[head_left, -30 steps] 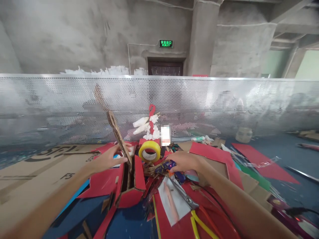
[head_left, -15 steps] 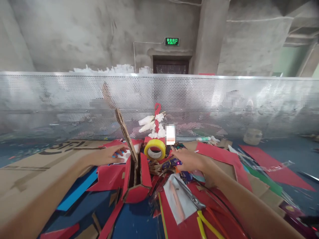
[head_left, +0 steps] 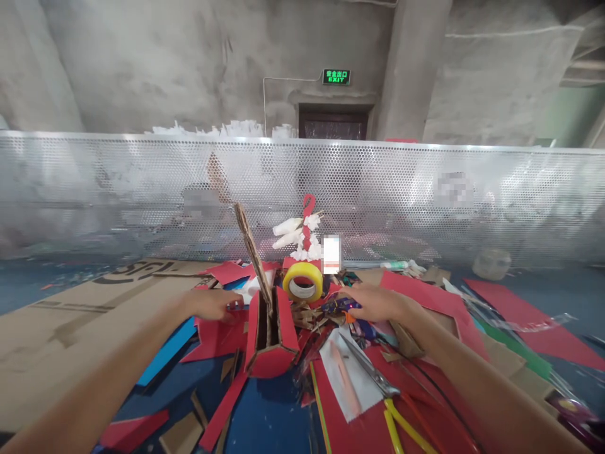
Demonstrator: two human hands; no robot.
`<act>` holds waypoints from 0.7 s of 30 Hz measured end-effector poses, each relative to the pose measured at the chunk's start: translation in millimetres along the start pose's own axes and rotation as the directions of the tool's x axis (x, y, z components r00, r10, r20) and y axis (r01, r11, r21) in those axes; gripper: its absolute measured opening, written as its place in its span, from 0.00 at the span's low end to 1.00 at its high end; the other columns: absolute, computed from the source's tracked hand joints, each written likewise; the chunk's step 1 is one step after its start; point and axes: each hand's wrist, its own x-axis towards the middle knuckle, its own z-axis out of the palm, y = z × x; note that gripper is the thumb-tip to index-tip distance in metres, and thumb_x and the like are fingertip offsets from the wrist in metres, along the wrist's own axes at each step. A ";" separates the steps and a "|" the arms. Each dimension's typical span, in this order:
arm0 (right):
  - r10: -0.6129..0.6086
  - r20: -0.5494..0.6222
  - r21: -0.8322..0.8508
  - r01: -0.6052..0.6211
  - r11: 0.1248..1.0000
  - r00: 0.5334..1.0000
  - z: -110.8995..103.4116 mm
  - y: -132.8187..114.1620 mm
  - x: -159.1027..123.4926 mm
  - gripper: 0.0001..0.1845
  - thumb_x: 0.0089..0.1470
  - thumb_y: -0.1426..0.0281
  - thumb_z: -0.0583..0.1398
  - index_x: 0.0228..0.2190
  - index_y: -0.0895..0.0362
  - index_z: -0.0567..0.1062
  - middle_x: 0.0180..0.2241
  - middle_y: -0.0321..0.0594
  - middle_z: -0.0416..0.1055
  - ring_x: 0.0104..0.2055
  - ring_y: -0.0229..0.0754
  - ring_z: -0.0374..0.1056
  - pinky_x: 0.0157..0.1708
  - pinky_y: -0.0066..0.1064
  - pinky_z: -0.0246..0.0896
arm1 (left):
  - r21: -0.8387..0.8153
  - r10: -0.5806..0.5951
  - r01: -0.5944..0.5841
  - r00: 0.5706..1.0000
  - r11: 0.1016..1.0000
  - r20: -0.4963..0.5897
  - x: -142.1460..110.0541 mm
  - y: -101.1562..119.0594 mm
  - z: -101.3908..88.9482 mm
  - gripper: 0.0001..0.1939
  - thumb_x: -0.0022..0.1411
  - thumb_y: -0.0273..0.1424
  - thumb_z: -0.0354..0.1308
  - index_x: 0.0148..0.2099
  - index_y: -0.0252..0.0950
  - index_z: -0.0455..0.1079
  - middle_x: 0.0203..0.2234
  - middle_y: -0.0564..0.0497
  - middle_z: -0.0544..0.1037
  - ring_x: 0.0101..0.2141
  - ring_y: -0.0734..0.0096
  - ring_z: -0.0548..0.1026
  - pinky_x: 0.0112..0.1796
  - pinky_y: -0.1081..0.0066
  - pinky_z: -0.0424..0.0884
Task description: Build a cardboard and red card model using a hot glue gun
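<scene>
My left hand [head_left: 212, 304] lies on red paper [head_left: 215, 337] just left of a red-covered cardboard box [head_left: 276, 343]. Its fingers are curled over something small and blue that I cannot make out. A tall cardboard flap [head_left: 252, 251] rises from the box. My right hand [head_left: 378, 301] is to the right of the box, closed on a dark blue glue gun [head_left: 339, 307] with an orange trigger. A yellow tape roll [head_left: 302, 282] stands between the hands, a little farther back.
Yellow-handled scissors [head_left: 378, 381] and a white sheet [head_left: 347, 381] with a pink stick lie near my right forearm. A red and white ornament [head_left: 305, 233] stands behind the tape. A perforated metal screen [head_left: 449, 195] closes off the back. Flat cardboard [head_left: 70, 315] covers the left.
My left hand let go of the upright flap, dropped to the red paper and curled. My right hand opened over the glue gun, then closed on it. The view shifted left.
</scene>
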 end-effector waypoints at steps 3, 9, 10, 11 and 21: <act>-0.005 0.059 -0.002 0.005 1.000 0.998 -7.5 -2.0 -3.6 0.26 0.57 0.62 0.61 0.57 0.52 0.72 0.47 0.49 0.76 0.51 0.57 0.70 0.48 0.41 0.64 | 0.023 -0.006 0.007 1.000 1.000 -0.014 3.7 -2.1 3.9 0.22 0.57 0.36 0.58 0.54 0.39 0.72 0.46 0.45 0.79 0.45 0.56 0.77 0.43 0.67 0.70; -0.072 0.024 0.031 0.071 0.997 0.997 -8.2 -8.0 -3.1 0.26 0.54 0.60 0.65 0.54 0.52 0.74 0.49 0.47 0.77 0.53 0.56 0.70 0.51 0.40 0.63 | 0.071 0.015 -0.015 1.000 0.997 -0.001 11.2 -6.7 11.4 0.19 0.58 0.32 0.55 0.53 0.38 0.71 0.44 0.46 0.79 0.43 0.58 0.77 0.39 0.69 0.68; -0.074 0.015 0.026 0.073 0.997 0.997 -6.1 -8.3 -1.9 0.24 0.54 0.61 0.65 0.53 0.52 0.75 0.50 0.47 0.77 0.53 0.56 0.70 0.51 0.39 0.63 | 0.070 0.027 -0.027 1.000 0.997 -0.005 11.4 -7.3 11.9 0.19 0.58 0.32 0.55 0.52 0.38 0.71 0.44 0.46 0.79 0.43 0.58 0.77 0.39 0.69 0.68; -0.070 0.006 0.019 0.070 0.997 0.998 -4.0 -8.4 -0.8 0.23 0.55 0.63 0.64 0.52 0.52 0.75 0.50 0.46 0.77 0.54 0.55 0.70 0.51 0.39 0.63 | 0.065 0.037 -0.037 0.999 0.997 -0.009 11.3 -7.9 12.2 0.19 0.58 0.32 0.55 0.52 0.38 0.71 0.44 0.46 0.79 0.43 0.58 0.77 0.40 0.69 0.68; 0.119 -0.064 -0.021 -0.121 0.992 0.991 -13.1 11.3 -8.2 0.27 0.51 0.67 0.63 0.53 0.58 0.72 0.51 0.53 0.76 0.51 0.57 0.73 0.44 0.35 0.64 | 0.048 0.034 -0.032 0.999 0.998 -0.036 7.9 -4.6 12.4 0.16 0.60 0.34 0.53 0.50 0.40 0.71 0.41 0.47 0.80 0.40 0.59 0.77 0.37 0.70 0.67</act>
